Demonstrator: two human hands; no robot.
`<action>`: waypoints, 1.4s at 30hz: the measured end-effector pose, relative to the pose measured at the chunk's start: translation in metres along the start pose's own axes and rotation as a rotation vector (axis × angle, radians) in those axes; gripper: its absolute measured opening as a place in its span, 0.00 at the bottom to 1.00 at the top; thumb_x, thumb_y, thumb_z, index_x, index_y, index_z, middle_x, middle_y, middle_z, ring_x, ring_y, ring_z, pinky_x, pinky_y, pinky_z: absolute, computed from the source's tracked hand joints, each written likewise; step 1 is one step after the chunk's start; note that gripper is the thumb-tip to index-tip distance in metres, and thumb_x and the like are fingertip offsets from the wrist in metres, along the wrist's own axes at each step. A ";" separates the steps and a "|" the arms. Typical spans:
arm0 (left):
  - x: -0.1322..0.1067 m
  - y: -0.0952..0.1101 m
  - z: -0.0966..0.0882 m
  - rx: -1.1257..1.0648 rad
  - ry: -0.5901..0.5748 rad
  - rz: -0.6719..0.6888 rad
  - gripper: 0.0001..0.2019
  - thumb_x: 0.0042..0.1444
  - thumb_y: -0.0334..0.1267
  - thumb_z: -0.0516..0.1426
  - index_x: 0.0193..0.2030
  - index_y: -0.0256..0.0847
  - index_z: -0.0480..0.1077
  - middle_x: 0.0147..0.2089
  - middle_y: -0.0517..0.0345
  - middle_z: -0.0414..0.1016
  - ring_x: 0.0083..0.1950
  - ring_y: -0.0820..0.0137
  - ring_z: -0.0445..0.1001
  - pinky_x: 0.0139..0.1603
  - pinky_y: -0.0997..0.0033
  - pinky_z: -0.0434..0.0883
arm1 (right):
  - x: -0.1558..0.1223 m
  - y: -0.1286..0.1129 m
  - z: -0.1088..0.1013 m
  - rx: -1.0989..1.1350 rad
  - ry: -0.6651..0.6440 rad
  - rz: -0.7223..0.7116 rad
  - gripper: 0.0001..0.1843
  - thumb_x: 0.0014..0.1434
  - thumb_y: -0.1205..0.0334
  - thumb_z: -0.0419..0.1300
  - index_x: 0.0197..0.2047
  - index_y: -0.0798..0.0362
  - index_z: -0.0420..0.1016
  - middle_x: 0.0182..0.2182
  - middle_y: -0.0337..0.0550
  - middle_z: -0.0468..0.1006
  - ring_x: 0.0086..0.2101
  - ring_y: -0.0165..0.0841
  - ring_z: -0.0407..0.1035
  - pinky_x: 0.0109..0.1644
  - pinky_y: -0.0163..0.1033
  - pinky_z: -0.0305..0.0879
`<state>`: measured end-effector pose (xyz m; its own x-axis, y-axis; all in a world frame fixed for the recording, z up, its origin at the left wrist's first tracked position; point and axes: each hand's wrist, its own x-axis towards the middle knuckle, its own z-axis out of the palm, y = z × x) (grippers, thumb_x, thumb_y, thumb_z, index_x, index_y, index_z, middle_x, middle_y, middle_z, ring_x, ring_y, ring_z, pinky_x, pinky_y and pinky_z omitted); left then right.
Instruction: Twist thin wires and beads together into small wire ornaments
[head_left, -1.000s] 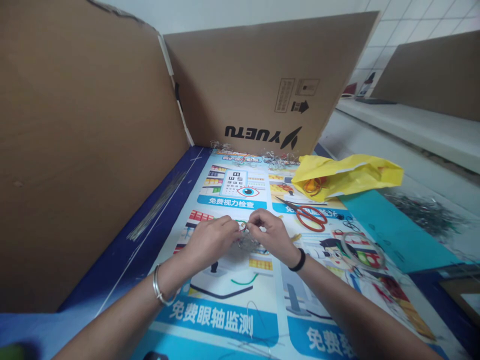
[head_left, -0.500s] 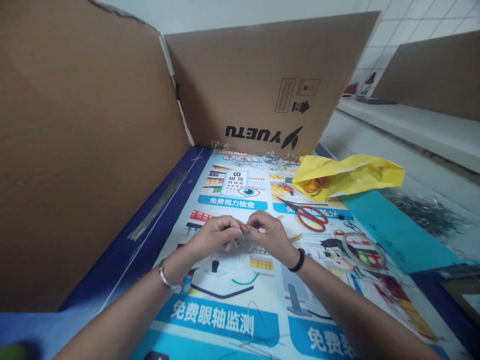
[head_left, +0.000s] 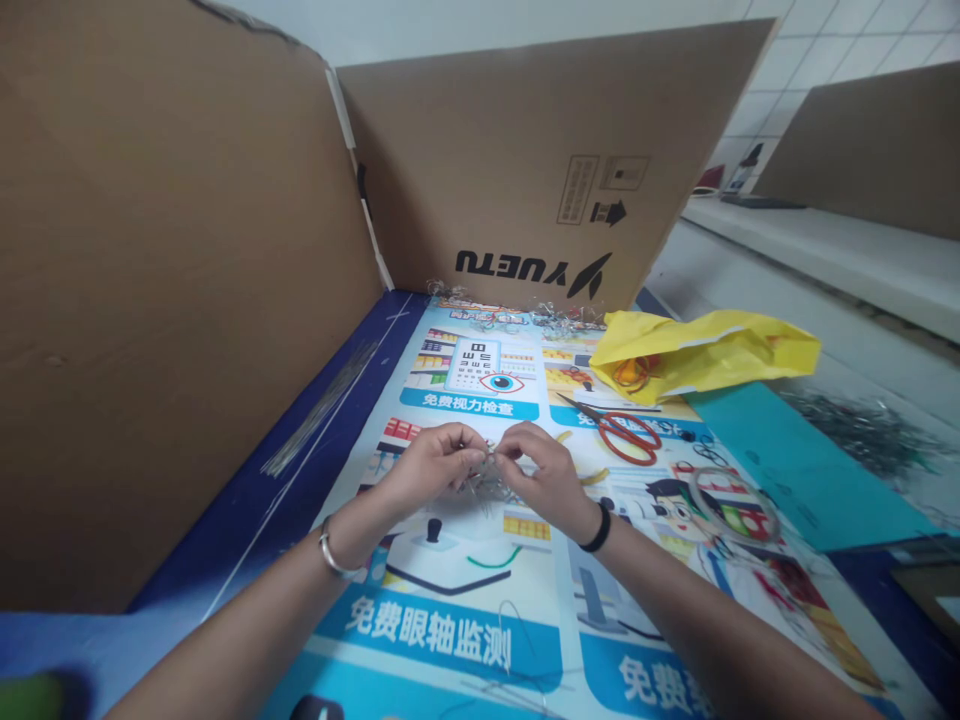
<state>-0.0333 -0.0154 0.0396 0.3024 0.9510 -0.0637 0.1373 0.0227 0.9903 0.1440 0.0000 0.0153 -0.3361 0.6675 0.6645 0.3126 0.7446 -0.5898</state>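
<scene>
My left hand (head_left: 444, 460) and my right hand (head_left: 546, 474) meet over the middle of the printed sheet, fingertips nearly touching. Both are closed in a pinch on a tangle of thin silvery wire (head_left: 487, 488), which hangs partly hidden below the fingers. The exact strand in each pinch is too small to make out. Loose thin wires (head_left: 517, 640) lie on the sheet nearer to me. Right of my hands, scissors with red-orange handles (head_left: 628, 438) rest on the sheet, blades pointing left.
A yellow bag (head_left: 712, 350) with orange wire inside lies behind the scissors. To the right sit a clear ring (head_left: 731, 505) and a heap of wire pieces (head_left: 870, 430). Straight wires (head_left: 322, 405) lie on the left. Cardboard panels (head_left: 547, 170) stand at the back and left.
My fingertips have shifted slightly, with a small gap now showing between the two pinches. The whole view has moved a little; the other things lie as before.
</scene>
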 end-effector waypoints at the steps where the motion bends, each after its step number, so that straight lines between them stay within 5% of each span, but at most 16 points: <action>1: 0.000 0.000 0.001 0.015 0.007 0.005 0.07 0.51 0.39 0.56 0.32 0.36 0.67 0.20 0.67 0.60 0.19 0.81 0.55 0.20 0.78 0.54 | -0.001 0.000 0.001 -0.040 0.002 -0.049 0.06 0.54 0.71 0.54 0.30 0.52 0.68 0.29 0.42 0.71 0.33 0.32 0.67 0.36 0.38 0.66; 9: -0.005 0.006 0.007 0.409 0.088 0.185 0.05 0.50 0.29 0.54 0.31 0.38 0.70 0.30 0.60 0.72 0.31 0.74 0.68 0.32 0.74 0.65 | -0.007 0.003 -0.003 -0.469 -0.072 -0.382 0.05 0.56 0.71 0.54 0.32 0.52 0.68 0.30 0.45 0.73 0.33 0.35 0.66 0.36 0.42 0.63; 16: -0.009 0.009 0.009 0.665 0.068 0.380 0.09 0.50 0.24 0.52 0.29 0.38 0.71 0.29 0.58 0.72 0.34 0.71 0.69 0.36 0.71 0.66 | -0.003 -0.003 -0.013 -0.493 -0.276 -0.511 0.08 0.59 0.71 0.51 0.37 0.51 0.69 0.30 0.45 0.73 0.34 0.36 0.67 0.37 0.45 0.63; 21: -0.006 0.004 0.004 0.578 0.048 0.335 0.07 0.50 0.25 0.52 0.29 0.38 0.69 0.28 0.60 0.70 0.32 0.73 0.68 0.34 0.73 0.64 | -0.003 0.000 -0.008 -0.425 -0.190 -0.409 0.07 0.59 0.70 0.52 0.37 0.52 0.70 0.31 0.46 0.74 0.34 0.36 0.68 0.38 0.44 0.64; 27: 0.002 -0.004 -0.007 0.143 -0.071 0.155 0.02 0.51 0.32 0.55 0.30 0.37 0.67 0.26 0.64 0.66 0.25 0.78 0.63 0.27 0.78 0.62 | 0.000 0.003 -0.003 -0.203 -0.036 -0.182 0.07 0.59 0.68 0.54 0.40 0.52 0.71 0.33 0.47 0.74 0.37 0.35 0.69 0.40 0.42 0.68; 42: 0.003 -0.005 -0.009 0.102 -0.155 0.167 0.03 0.50 0.34 0.57 0.28 0.37 0.69 0.28 0.61 0.70 0.29 0.76 0.66 0.30 0.76 0.65 | -0.001 0.008 0.001 -0.221 -0.121 -0.230 0.07 0.59 0.69 0.53 0.40 0.52 0.71 0.34 0.46 0.76 0.37 0.35 0.69 0.42 0.43 0.66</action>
<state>-0.0413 -0.0099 0.0358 0.4692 0.8800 0.0737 0.1652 -0.1694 0.9716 0.1458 0.0051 0.0101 -0.5191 0.4881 0.7016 0.3969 0.8647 -0.3079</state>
